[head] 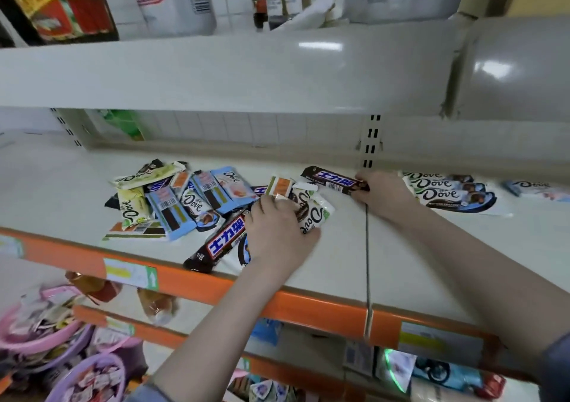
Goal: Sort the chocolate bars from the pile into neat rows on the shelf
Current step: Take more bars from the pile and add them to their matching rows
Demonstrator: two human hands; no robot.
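Bars lie in a loose pile (185, 201) on the shelf (401, 247), mid-left, some overlapping the orange front edge (277, 296). The right hand (382, 195) pinches a dark bar (334, 179) by its end; the left hand (277, 235) curls over a white Dove bar (314, 213). A started row (447, 190) sits right. Risk, I judge: the left forearm nudging the dark bar at the lip (219, 244) off the shelf, or mixed types spoiling the row.
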